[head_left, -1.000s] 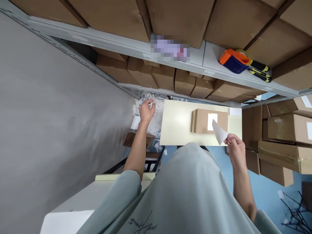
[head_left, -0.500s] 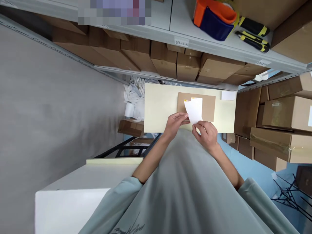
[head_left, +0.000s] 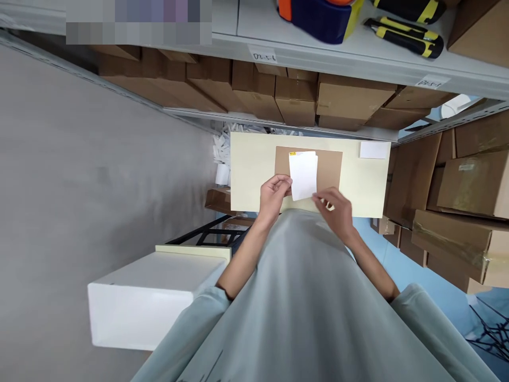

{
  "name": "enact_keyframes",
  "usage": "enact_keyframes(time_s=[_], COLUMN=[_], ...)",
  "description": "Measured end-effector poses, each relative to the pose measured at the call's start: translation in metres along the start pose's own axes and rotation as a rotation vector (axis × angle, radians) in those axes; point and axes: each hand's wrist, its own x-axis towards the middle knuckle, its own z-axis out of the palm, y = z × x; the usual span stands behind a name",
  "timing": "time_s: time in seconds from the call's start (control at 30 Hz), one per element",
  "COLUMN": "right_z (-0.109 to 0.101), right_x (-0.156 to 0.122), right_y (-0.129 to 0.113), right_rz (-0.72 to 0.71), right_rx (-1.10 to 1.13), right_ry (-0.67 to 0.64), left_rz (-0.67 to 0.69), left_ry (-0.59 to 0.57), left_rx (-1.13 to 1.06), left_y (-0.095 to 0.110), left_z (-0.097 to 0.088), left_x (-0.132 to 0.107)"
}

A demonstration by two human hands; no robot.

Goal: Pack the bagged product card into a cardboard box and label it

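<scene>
Two overlapping white label sheets (head_left: 304, 178), with a small yellow-orange mark at the top left corner, lie over a flat brown cardboard box (head_left: 329, 172). My left hand (head_left: 273, 195) pinches the left edge of the sheets between thumb and fingers. At their lower right corner, my right hand (head_left: 334, 209) has thumb and forefinger pinched together on the paper. Beneath the box is a pale yellow tabletop (head_left: 254, 172). Whether the two sheets are stuck together cannot be seen.
A white card (head_left: 373, 150) lies at the table's right end. Above runs a grey shelf (head_left: 286, 55) with utility knives (head_left: 405, 37) and a blue-orange tape dispenser (head_left: 318, 21). Cardboard boxes (head_left: 449, 239) are stacked at right; a white cabinet (head_left: 139, 313) stands at lower left.
The front sheet, earlier slanted and curled across the other, now lies flatter and nearly lined up with it. Both hands have shifted slightly left in view with the sheets.
</scene>
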Motion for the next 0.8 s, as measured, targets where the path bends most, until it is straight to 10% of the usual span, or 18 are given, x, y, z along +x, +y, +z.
enact_keyframes(time_s=[0.47, 0.8], right_z=[-0.015, -0.026], right_x=[0.033, 0.020], right_y=[0.038, 0.041], right_rz=[0.552, 0.200], right_rx=[0.540, -0.129], right_ry=[0.023, 0.320], left_rz=[0.013, 0.075], left_ry=[-0.139, -0.106], left_rx=[0.112, 0.221], left_y=[-0.001, -0.014], left_z=[0.015, 0.004], left_x=[-0.006, 0.010])
